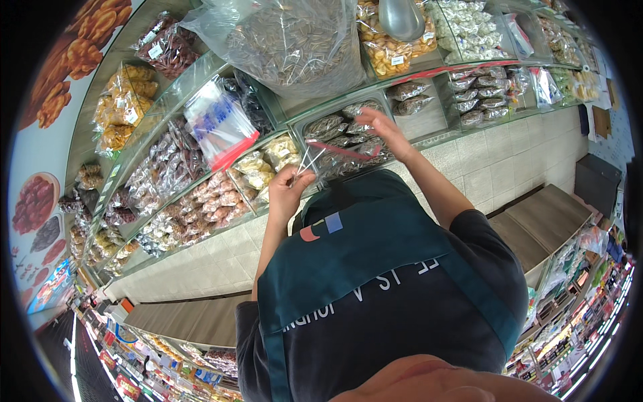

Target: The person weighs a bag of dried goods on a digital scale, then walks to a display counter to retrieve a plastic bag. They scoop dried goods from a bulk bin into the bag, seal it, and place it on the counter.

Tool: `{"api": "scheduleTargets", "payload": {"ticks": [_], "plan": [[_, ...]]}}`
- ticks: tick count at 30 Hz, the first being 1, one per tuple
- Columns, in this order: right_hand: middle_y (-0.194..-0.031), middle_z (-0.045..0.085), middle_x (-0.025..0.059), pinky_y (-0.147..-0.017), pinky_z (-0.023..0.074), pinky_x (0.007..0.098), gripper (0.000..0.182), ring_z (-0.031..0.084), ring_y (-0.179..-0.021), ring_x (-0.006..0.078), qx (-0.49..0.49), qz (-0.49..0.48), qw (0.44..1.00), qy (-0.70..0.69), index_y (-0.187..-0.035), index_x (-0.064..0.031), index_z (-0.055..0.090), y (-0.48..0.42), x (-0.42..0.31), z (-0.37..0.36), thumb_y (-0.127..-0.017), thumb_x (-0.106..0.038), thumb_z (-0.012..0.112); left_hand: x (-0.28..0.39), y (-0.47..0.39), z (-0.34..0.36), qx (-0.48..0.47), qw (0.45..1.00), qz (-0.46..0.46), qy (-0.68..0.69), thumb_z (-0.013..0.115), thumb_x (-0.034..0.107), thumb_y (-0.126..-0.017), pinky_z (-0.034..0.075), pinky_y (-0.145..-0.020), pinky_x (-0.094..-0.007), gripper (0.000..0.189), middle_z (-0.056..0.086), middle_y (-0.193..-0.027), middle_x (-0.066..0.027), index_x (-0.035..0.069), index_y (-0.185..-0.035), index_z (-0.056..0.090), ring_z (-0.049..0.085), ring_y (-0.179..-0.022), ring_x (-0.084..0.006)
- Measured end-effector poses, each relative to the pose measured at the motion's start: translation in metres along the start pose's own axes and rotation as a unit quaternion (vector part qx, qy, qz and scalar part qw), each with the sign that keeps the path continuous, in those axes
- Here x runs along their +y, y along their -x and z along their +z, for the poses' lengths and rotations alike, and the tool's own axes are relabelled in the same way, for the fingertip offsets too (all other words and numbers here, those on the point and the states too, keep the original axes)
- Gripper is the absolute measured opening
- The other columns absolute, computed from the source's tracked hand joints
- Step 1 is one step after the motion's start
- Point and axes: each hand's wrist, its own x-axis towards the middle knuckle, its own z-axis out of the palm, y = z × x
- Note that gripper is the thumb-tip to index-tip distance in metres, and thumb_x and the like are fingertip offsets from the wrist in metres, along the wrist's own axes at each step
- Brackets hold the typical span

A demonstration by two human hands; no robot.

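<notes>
My left hand (290,182) pinches the edge of a clear plastic bag (310,160). A red band (346,150), apparently the bag's mouth, stretches to the right of that hand. The see-through bag hangs over a clear bin (300,131), and its outline is hard to make out. In the bin lie several small clear packets of sunflower seeds (325,128). Over the bin's right side is my right hand (384,131), its fingers apart and slightly blurred, with nothing seen in it.
A large clear sack of sunflower seeds (296,45) stands behind the bin. Left lies a stack of red-topped plastic bags (221,125). A metal scoop (402,20) rests on yellow packaged snacks (387,53). Glass dividers (281,119) separate the compartments.
</notes>
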Motion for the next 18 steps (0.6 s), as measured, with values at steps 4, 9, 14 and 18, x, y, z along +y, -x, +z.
{"api": "scheduleTargets", "payload": {"ticks": [4,9,14,18], "plan": [[-0.131,0.054,0.0123,-0.104,0.0347,0.0367,0.063,0.049,-0.123,0.0219,-0.092,-0.150,0.984,0.021,-0.141,-0.0045,0.040,0.020,-0.068,0.060,-0.094,-0.044,0.054,0.019,-0.010,0.002,0.035,0.998,-0.002,0.058,0.075,0.004,-0.082,0.042,-0.064,-0.0196,0.008,0.063,-0.077,0.0025,0.003,-0.084,0.067,0.054,-0.068,-0.0044],[-0.120,0.058,0.0141,-0.095,0.0412,0.0373,0.049,0.053,-0.112,0.0259,0.163,-0.358,0.879,0.268,-0.127,-0.0016,0.053,0.032,-0.123,0.093,-0.085,-0.023,0.068,0.030,-0.022,-0.006,0.068,0.992,0.075,0.077,0.075,0.007,-0.082,0.041,-0.060,-0.0181,0.010,0.065,-0.075,0.0019,0.003,-0.084,0.067,0.052,-0.067,-0.0013],[-0.117,0.058,0.0168,-0.092,0.0427,0.0403,0.051,0.055,-0.105,0.0329,0.118,-0.449,0.751,0.470,-0.123,-0.0007,0.056,0.040,-0.174,0.136,-0.079,-0.017,0.073,0.058,-0.015,-0.011,0.086,0.987,0.117,0.070,0.076,0.004,-0.081,0.042,-0.060,-0.0185,0.014,0.064,-0.073,0.0019,0.003,-0.079,0.062,0.053,-0.067,-0.0011],[-0.096,0.063,0.0079,-0.080,0.0428,0.0379,0.024,0.058,-0.090,0.0282,0.073,-0.415,0.763,0.491,-0.099,-0.0058,0.065,0.028,-0.170,0.157,-0.078,-0.014,0.072,0.055,-0.013,-0.017,0.122,0.970,0.210,0.008,0.078,0.004,-0.076,0.043,-0.060,-0.0221,0.019,0.059,-0.075,-0.0015,0.002,-0.077,0.059,0.056,-0.066,-0.0072]]}}
